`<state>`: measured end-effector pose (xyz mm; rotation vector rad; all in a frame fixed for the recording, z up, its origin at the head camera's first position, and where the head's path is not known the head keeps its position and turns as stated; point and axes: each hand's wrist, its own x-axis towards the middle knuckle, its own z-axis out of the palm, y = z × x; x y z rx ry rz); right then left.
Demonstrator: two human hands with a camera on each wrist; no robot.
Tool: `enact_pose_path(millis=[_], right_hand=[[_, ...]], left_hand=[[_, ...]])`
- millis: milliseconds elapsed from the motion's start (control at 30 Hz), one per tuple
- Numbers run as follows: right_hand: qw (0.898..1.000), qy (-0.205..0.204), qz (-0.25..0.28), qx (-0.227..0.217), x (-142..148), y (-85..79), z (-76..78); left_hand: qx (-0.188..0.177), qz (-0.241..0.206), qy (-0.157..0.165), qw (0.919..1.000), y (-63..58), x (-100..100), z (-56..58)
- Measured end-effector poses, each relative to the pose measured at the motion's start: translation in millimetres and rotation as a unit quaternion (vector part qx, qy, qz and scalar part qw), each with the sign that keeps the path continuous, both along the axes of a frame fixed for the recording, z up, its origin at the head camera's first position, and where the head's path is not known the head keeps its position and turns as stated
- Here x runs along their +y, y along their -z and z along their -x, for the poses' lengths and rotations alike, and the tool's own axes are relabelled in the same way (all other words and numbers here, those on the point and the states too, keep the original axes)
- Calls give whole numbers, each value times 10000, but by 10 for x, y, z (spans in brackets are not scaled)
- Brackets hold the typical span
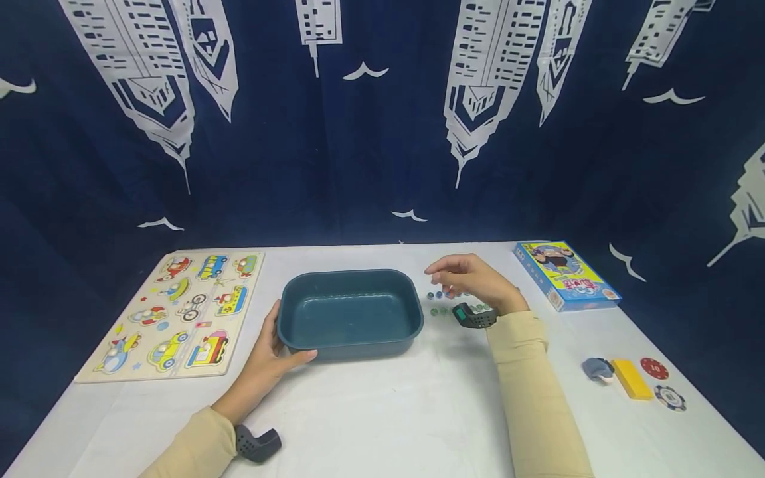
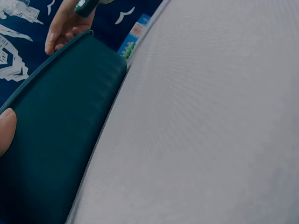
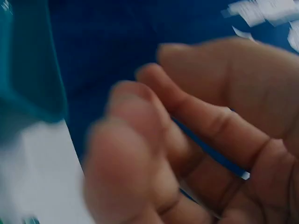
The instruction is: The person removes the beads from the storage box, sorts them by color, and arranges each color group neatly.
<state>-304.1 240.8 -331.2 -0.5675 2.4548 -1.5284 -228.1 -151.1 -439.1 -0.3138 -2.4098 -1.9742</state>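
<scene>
A dark teal plastic basin (image 1: 351,318) stands on the white table, and nothing shows inside it. My left hand (image 1: 267,354) grips its left end, thumb along the front wall and fingers round the side. In the left wrist view the thumb (image 2: 6,130) lies against the basin's outer wall. Right of the basin, my right hand (image 1: 469,277) hovers above rows of small glass marbles, blue ones (image 1: 439,295) behind and green ones (image 1: 434,311) in front. Its fingers (image 3: 126,149) are loosely bent, with nothing visible between them; the hand and wrist hide some marbles.
A wooden puzzle board (image 1: 179,312) with vehicle pictures lies at left. At the back right is a blue and yellow box (image 1: 564,275). Near the right edge lie a small grey-blue object (image 1: 597,369), a yellow block (image 1: 631,380), a red chip (image 1: 654,368) and a black-and-white chip (image 1: 670,398).
</scene>
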Motion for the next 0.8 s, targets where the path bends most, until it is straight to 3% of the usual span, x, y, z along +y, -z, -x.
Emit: enact_pose_path(millis=[200, 300, 500, 667, 800], right_hand=[[9909, -1287, -393, 67, -414, 21, -3], [9804, -1726, -941, 104, -593, 40, 8], [9441, -2331, -2249, 609, -824, 25, 15], [9151, -2521, -3067, 703, -945, 64, 1], [8852, -2604, -3756, 862, -1048, 119, -9]], left_hand=[[16, 39, -35, 10000, -5, -9, -8], [27, 3, -19, 10000, -5, -6, -3], [24, 7, -33, 10000, 9, 1, 8], [-2, 25, -14, 10000, 31, 4, 12], [54, 4, -25, 10000, 33, -3, 11]])
